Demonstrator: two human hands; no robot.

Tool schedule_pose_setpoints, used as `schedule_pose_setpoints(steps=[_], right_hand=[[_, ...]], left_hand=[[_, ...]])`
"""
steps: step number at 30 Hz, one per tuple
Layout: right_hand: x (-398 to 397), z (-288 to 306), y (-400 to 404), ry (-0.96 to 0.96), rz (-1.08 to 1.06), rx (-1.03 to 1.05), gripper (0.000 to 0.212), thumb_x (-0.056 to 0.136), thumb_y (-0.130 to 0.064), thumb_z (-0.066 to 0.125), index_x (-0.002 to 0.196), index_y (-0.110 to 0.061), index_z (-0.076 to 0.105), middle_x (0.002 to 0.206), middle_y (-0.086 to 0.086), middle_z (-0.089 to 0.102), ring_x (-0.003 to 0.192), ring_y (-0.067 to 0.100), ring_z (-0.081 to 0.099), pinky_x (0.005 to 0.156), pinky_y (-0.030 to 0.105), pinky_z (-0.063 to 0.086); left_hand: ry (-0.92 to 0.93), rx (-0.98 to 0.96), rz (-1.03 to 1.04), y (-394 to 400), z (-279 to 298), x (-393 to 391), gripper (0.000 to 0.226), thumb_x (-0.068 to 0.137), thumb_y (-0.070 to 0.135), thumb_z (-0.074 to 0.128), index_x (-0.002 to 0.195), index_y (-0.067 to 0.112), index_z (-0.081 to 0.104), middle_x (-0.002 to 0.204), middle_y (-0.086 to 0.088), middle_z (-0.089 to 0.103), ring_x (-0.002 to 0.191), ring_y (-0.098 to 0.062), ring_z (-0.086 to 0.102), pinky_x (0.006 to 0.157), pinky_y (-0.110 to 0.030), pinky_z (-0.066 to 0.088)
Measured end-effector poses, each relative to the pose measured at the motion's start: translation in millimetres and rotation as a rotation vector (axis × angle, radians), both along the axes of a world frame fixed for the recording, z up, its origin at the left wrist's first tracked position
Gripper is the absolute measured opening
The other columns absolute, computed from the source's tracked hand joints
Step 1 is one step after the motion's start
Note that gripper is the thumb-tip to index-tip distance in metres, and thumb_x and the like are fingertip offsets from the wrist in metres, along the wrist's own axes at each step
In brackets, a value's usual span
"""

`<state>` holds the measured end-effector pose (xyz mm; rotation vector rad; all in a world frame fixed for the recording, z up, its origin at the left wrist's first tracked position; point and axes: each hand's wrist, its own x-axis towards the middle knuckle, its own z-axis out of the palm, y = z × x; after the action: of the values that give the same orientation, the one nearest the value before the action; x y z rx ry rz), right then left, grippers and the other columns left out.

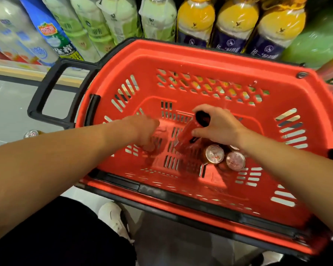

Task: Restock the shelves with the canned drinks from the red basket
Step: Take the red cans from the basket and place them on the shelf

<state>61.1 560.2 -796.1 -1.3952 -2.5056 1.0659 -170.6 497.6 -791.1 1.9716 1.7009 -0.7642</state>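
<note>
The red basket [181, 54] sits in front of me, below the shelf. My right hand [217, 125] grips a red can [186, 137] that is tilted, dark end up, above the basket floor. Two more cans stand upright beside it, one [214, 154] with a silver top and another [235, 161] closer to the right wall. A further can top peeks out under my right wrist. My left hand [142, 129] reaches down into the basket's left half with its fingers pointing at the floor. It is blurred, and I cannot make out anything in it.
Rows of drink bottles fill the shelf behind the basket: pale green ones [121, 20] and yellow ones [236, 22]. The basket's black pull handle [46, 89] sticks out to the left over the grey floor. A bottle cap [31, 133] shows low at the left.
</note>
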Motion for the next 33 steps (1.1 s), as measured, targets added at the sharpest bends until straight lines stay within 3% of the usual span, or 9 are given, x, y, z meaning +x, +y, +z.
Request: schedule_pose_setpoints(steps=[5, 8, 15, 17, 19, 23, 26, 30, 33], right_hand=[[16, 21, 6, 0.063, -0.008, 0.104, 0.064, 0.070, -0.033, 0.084, 0.127, -0.020, 0.058, 0.122, -0.003, 0.063, 0.113, 0.016, 0.056, 0.098, 0.026, 0.039], [21, 29, 9, 0.061, -0.024, 0.119, 0.065, 0.070, -0.034, 0.084, 0.127, -0.025, 0.056, 0.122, -0.005, 0.062, 0.110, 0.014, 0.055, 0.092, 0.026, 0.041], [27, 38, 16, 0.026, -0.047, 0.095, 0.066, 0.071, -0.037, 0.083, 0.130, -0.030, 0.054, 0.127, -0.007, 0.059, 0.115, 0.016, 0.054, 0.096, 0.030, 0.043], [31, 39, 18, 0.026, -0.064, 0.111, 0.066, 0.071, -0.037, 0.083, 0.130, -0.030, 0.053, 0.129, -0.006, 0.059, 0.115, 0.015, 0.053, 0.095, 0.029, 0.042], [36, 40, 20, 0.024, -0.083, 0.133, 0.066, 0.072, -0.037, 0.083, 0.130, -0.031, 0.054, 0.129, -0.005, 0.059, 0.113, 0.014, 0.051, 0.094, 0.028, 0.040], [43, 45, 22, 0.074, -0.082, 0.133, 0.062, 0.072, -0.033, 0.081, 0.128, -0.030, 0.054, 0.125, 0.000, 0.061, 0.115, 0.021, 0.056, 0.099, 0.038, 0.046], [46, 50, 20, 0.102, -0.079, 0.152, 0.064, 0.071, -0.031, 0.081, 0.129, -0.027, 0.053, 0.126, -0.001, 0.061, 0.115, 0.018, 0.056, 0.097, 0.028, 0.043], [51, 62, 18, 0.188, -0.163, 0.133, 0.067, 0.067, -0.032, 0.084, 0.127, -0.028, 0.054, 0.118, -0.007, 0.062, 0.108, 0.011, 0.056, 0.093, 0.021, 0.040], [55, 73, 19, 0.305, -0.254, 0.095, 0.060, 0.065, -0.028, 0.086, 0.118, -0.028, 0.059, 0.111, -0.012, 0.064, 0.101, 0.007, 0.060, 0.092, 0.023, 0.046]], left_hand=[[0.091, -0.054, -0.047, -1, -23, 5, 0.068, 0.071, 0.037, 0.082, 0.126, 0.012, 0.051, 0.121, -0.013, 0.062, 0.108, -0.031, 0.063, 0.086, -0.039, 0.054], [0.114, -0.038, -0.040, -1, -29, 5, 0.064, 0.073, 0.034, 0.082, 0.125, 0.012, 0.052, 0.114, -0.013, 0.065, 0.102, -0.032, 0.065, 0.083, -0.041, 0.056], [-0.051, 0.184, 0.081, 3, -12, 1, 0.057, 0.068, 0.031, 0.080, 0.118, 0.015, 0.057, 0.109, -0.011, 0.068, 0.101, -0.034, 0.064, 0.077, -0.036, 0.051], [-0.196, 0.294, 0.129, 4, 4, 3, 0.055, 0.063, 0.034, 0.082, 0.110, 0.017, 0.060, 0.106, -0.009, 0.067, 0.099, -0.033, 0.063, 0.080, -0.038, 0.052], [-0.374, 0.373, 0.218, 6, 24, 7, 0.062, 0.059, 0.029, 0.086, 0.116, 0.019, 0.062, 0.113, -0.006, 0.067, 0.104, -0.027, 0.063, 0.088, -0.033, 0.049], [-0.745, 0.476, 0.450, 13, 68, 22, 0.070, 0.050, 0.030, 0.081, 0.118, 0.027, 0.064, 0.118, 0.005, 0.066, 0.109, -0.013, 0.061, 0.096, -0.026, 0.045], [-1.108, 0.502, 0.673, 13, 91, 29, 0.070, 0.044, 0.024, 0.081, 0.112, 0.026, 0.065, 0.115, 0.000, 0.069, 0.102, -0.008, 0.064, 0.094, -0.024, 0.048], [-1.544, 0.412, 0.879, 16, 110, 36, 0.065, 0.055, 0.003, 0.080, 0.117, 0.015, 0.066, 0.101, -0.021, 0.063, 0.091, -0.034, 0.054, 0.085, -0.043, 0.040], [-1.750, 0.326, 0.955, 18, 122, 43, 0.057, 0.066, 0.000, 0.072, 0.120, 0.015, 0.064, 0.095, -0.020, 0.069, 0.086, -0.032, 0.063, 0.084, -0.042, 0.048]])
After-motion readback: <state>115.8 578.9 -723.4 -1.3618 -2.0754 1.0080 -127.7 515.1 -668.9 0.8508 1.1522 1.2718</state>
